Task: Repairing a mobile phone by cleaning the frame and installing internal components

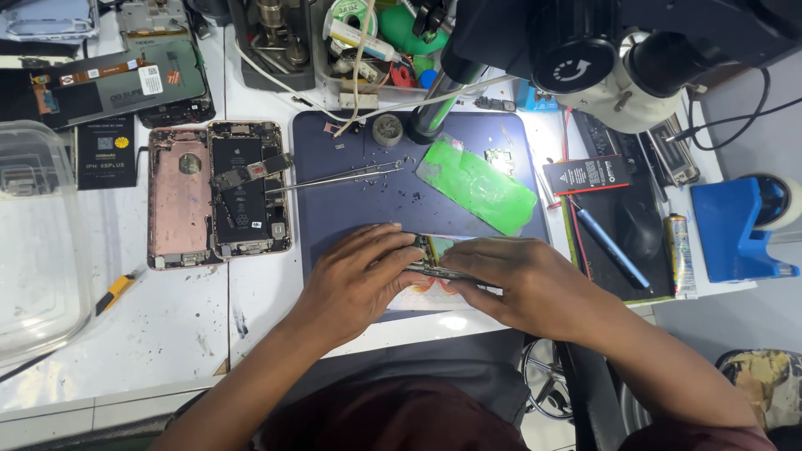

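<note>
Holding a phone board on the mat

Gripping from both sides, my left hand (355, 280) and right hand (522, 284) close their grip on a small phone board (430, 257), fingertips pinching its edges. It sits low on the dark blue mat (359, 209) at the near edge of the white table (167, 326). I see tweezers (334, 178) lying across the mat's left border, a green sheet (478, 185) farther back, and an opened phone (248, 188) just left of the mat. A microscope (601, 58) hangs above the right side
</note>
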